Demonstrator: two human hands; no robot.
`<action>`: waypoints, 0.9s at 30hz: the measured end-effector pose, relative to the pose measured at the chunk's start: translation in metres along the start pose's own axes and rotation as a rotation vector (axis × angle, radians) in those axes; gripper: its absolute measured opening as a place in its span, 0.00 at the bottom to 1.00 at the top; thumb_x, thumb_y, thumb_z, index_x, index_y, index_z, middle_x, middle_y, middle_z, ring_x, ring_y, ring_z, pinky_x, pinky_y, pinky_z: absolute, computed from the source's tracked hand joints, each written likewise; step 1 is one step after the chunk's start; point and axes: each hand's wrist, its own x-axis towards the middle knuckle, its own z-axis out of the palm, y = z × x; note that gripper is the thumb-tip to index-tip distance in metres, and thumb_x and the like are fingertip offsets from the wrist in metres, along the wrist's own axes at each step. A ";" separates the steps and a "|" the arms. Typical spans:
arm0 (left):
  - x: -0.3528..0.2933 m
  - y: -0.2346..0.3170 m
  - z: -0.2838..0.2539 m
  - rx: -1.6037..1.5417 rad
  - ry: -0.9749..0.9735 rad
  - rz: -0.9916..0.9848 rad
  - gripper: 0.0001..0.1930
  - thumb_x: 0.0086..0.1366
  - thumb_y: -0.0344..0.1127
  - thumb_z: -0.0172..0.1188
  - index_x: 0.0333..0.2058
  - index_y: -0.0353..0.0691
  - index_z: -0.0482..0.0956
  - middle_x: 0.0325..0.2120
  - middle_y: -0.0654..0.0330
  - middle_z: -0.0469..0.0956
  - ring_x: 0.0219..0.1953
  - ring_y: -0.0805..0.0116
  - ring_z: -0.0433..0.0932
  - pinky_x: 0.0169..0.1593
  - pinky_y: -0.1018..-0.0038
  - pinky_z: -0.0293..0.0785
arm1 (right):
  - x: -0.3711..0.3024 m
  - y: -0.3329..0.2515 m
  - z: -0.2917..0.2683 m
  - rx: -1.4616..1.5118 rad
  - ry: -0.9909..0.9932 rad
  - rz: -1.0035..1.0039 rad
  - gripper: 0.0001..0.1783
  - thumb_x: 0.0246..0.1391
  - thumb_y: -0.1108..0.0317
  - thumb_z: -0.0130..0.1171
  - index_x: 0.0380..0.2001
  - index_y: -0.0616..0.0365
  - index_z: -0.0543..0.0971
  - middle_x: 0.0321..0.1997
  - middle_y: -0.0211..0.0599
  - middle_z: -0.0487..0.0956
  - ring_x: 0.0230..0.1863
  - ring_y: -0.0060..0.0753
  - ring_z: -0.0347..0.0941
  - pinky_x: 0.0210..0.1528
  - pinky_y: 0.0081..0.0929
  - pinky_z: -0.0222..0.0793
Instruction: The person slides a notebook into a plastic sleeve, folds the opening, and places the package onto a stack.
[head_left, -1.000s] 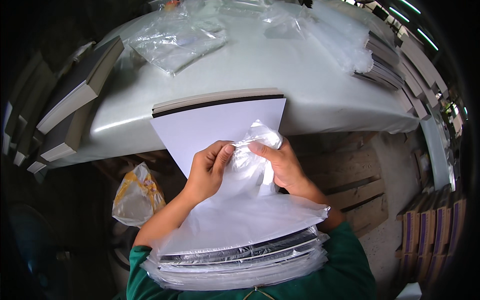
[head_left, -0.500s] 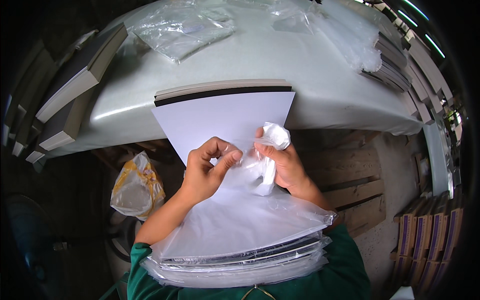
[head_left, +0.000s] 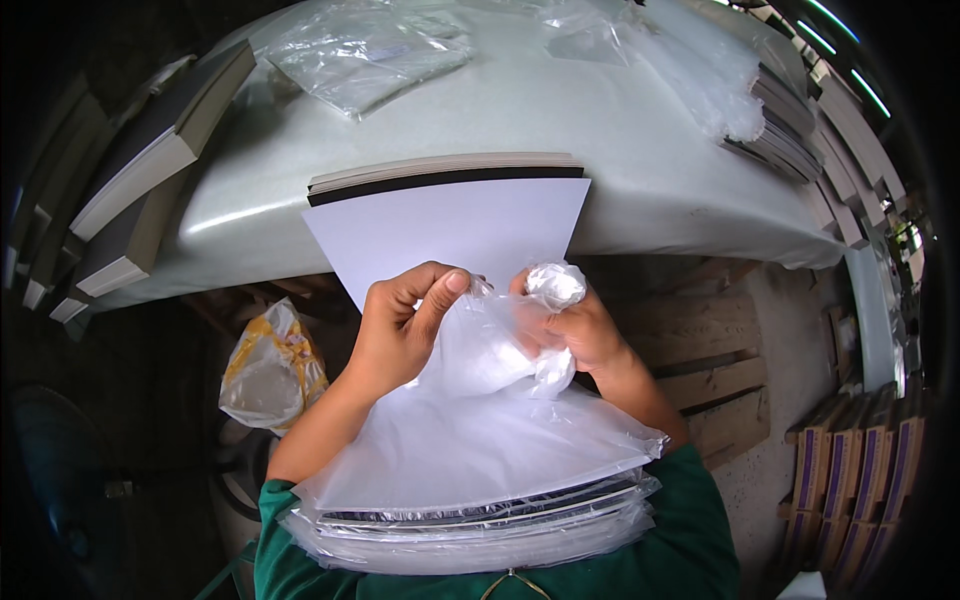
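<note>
A thin clear plastic bag (head_left: 478, 345) hangs between my hands. My left hand (head_left: 405, 325) pinches its upper edge between thumb and forefinger. Opposite it, my right hand (head_left: 590, 335) is closed on a crumpled whitish wad (head_left: 556, 286), and some of the film crosses its fingers. I cannot tell whether wad and bag are one piece. Below my hands, a pile of flat sheets in clear plastic sleeves (head_left: 470, 490) lies against my green-sleeved body. Just beyond, a white sheet (head_left: 450, 225) slopes down from a stack of grey and black boards (head_left: 445, 176) at the table edge.
Loose clear plastic (head_left: 370, 60) lies on the pale covered table (head_left: 480, 110). Thick dark board stacks (head_left: 165, 150) stand at its left, with film-covered stacks (head_left: 775, 130) at the right. A yellow-and-white bag (head_left: 272, 370) hangs below left. Brown cartons (head_left: 850, 460) and a wooden pallet (head_left: 700, 370) are at right.
My left hand has risen a little and moved slightly left, drawing up the film. My right hand has shifted slightly right and down, so the film spreads wider between them.
</note>
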 end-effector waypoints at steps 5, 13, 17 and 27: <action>0.000 -0.001 -0.001 0.318 -0.067 0.143 0.14 0.62 0.38 0.50 0.29 0.31 0.77 0.23 0.62 0.76 0.27 0.80 0.68 0.35 0.82 0.65 | 0.005 0.003 0.014 0.244 0.166 -0.171 0.10 0.46 0.67 0.58 0.30 0.59 0.71 0.21 0.30 0.71 0.18 0.19 0.65 0.23 0.23 0.64; -0.005 0.000 -0.010 -0.454 -0.416 -0.414 0.17 0.62 0.50 0.47 0.28 0.41 0.74 0.14 0.65 0.69 0.18 0.78 0.64 0.25 0.80 0.64 | -0.011 -0.008 -0.004 -0.496 0.004 -0.118 0.08 0.53 0.66 0.52 0.29 0.60 0.70 0.20 0.30 0.70 0.26 0.23 0.69 0.32 0.22 0.68; -0.015 -0.017 -0.018 -0.208 -0.764 -0.184 0.14 0.58 0.45 0.55 0.33 0.41 0.78 0.25 0.58 0.76 0.29 0.69 0.72 0.38 0.73 0.67 | -0.023 -0.036 -0.026 0.126 0.030 -0.005 0.14 0.53 0.59 0.51 0.31 0.61 0.70 0.18 0.27 0.70 0.23 0.20 0.68 0.28 0.20 0.67; -0.017 -0.013 -0.054 -0.289 -0.636 -0.422 0.08 0.55 0.35 0.58 0.29 0.37 0.77 0.23 0.64 0.76 0.29 0.75 0.72 0.38 0.76 0.68 | -0.027 -0.013 -0.069 0.704 -0.107 -0.105 0.21 0.56 0.50 0.41 0.32 0.57 0.72 0.16 0.27 0.67 0.19 0.21 0.66 0.30 0.25 0.69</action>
